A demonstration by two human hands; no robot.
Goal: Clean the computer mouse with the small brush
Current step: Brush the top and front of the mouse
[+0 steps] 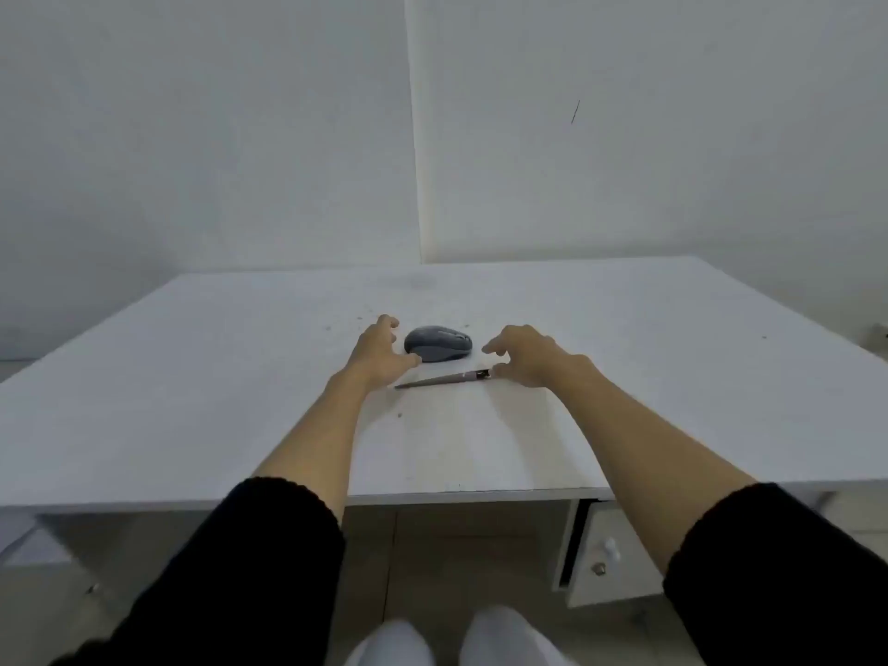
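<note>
A dark grey computer mouse (438, 343) lies on the white desk (624, 377), near its middle. Just in front of it a thin small brush (442, 379) lies flat, its pointed handle end to the left and its dark ferrule end to the right. My left hand (379, 353) is spread open at the mouse's left side, thumb close to its near edge, holding nothing. My right hand (526, 355) hovers open to the right of the mouse, thumb close to the brush's right end; contact is unclear.
Small dark specks dot the desk around the mouse. The desk stands against white walls. Under its front edge on the right a drawer (605, 555) with a round knob hangs partly open. My knees show at the bottom.
</note>
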